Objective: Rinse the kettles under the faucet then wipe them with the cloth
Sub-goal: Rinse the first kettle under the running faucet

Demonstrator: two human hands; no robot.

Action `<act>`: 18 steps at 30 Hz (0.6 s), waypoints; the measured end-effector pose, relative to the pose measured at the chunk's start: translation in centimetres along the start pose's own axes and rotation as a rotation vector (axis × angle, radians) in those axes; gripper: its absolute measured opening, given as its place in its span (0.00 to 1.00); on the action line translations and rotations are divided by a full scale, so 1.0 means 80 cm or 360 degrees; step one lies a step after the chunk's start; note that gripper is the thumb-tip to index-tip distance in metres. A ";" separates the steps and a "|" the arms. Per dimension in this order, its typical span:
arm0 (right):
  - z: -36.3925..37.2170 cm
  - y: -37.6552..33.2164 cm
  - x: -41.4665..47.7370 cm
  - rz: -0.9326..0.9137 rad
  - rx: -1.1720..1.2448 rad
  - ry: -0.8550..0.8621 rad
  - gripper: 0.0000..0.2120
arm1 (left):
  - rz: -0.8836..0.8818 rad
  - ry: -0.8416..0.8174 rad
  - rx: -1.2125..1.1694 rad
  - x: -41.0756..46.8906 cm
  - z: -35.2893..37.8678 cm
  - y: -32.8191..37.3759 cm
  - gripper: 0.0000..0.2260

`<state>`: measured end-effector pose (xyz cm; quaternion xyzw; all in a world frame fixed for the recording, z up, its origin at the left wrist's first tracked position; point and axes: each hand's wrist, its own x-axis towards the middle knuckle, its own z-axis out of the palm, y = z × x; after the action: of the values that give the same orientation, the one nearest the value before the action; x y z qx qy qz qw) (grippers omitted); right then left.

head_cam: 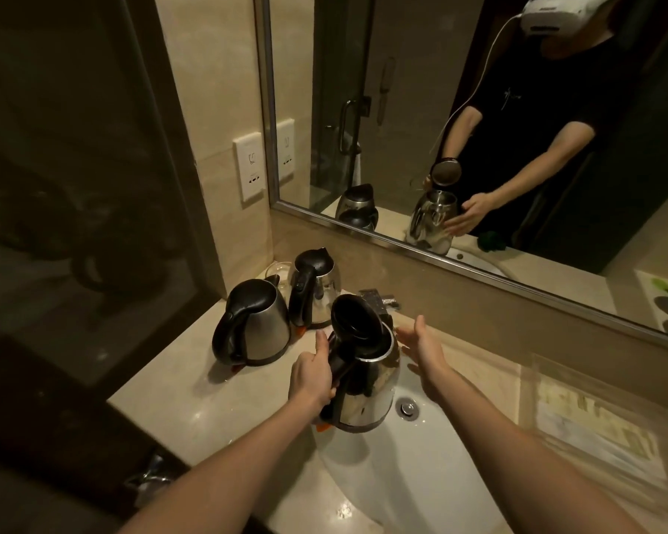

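— What do we see, biggest first?

— The mirror (402,109) across the back wall; under it the pale stone counter (178,398); sunk in that, the white basin (382,475).

— And the kettles?

— We count three, all steel with black handles. The held kettle (371,387) hangs over the basin's left rear part, just below the faucet (380,300), with its lid (353,321) hinged up. The near kettle (263,325) and the far kettle (319,287) stand upright on the counter left of the basin, lids down, close to each other.

— The hands?

— The left hand (311,375) has its fingers curled round the held kettle's black handle, thumb lying up along it; the right hand (427,352) is spread, fingers straight, just beside the kettle's right flank — whether it touches the steel we cannot tell.

— Anything smaller?

— A wall socket (249,167) left of the mirror; the drain (408,408) at the basin's bottom, just right of the held kettle's base — and whether water runs from the faucet we cannot make out.
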<state>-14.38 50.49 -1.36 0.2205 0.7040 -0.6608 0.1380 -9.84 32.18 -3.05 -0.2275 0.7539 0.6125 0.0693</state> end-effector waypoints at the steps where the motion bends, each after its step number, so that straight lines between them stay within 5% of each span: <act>1: 0.002 0.005 0.005 0.0011 0.0002 -0.0022 0.33 | -0.0029 -0.0014 0.0013 0.004 0.001 -0.002 0.30; 18: -0.003 0.054 0.101 0.0243 -0.0095 0.0129 0.35 | -0.0451 -0.0268 0.0081 0.078 0.046 -0.052 0.33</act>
<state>-19.22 51.86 -9.03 0.2957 0.7095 -0.6178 0.1659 -14.26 33.47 -10.06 -0.2774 0.7210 0.5943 0.2236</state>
